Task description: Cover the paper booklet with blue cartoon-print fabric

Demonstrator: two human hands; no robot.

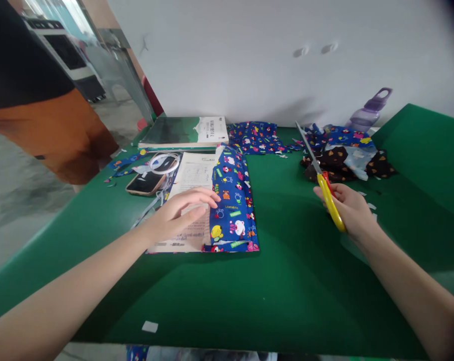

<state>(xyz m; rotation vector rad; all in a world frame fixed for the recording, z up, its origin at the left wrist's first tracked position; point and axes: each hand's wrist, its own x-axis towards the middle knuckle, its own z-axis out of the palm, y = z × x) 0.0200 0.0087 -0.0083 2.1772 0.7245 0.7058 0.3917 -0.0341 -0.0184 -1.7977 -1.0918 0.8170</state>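
My left hand [185, 210], fingers stretched out, rests over or just above an open book [194, 173] with printed pages. Blue cloth [232, 200] with cartoon animals is folded over the book's right side. In my right hand [349, 208] is a pair of scissors [326, 198] with yellow and red handles. Its blades point up and away from me and look closed together. The hand is raised over the right half of the table, apart from the book. Beyond the scissors lies a heap of blue and brown patterned cloth [337, 160].
The green table [287, 291] meets a white wall. At the back stand a thick book [174, 131], a blue cloth piece [255, 138] and a purple bottle [367, 113]. A phone [146, 183] and a white tape roll [164, 163] lie left. A person in orange shorts [53, 135] stands left.
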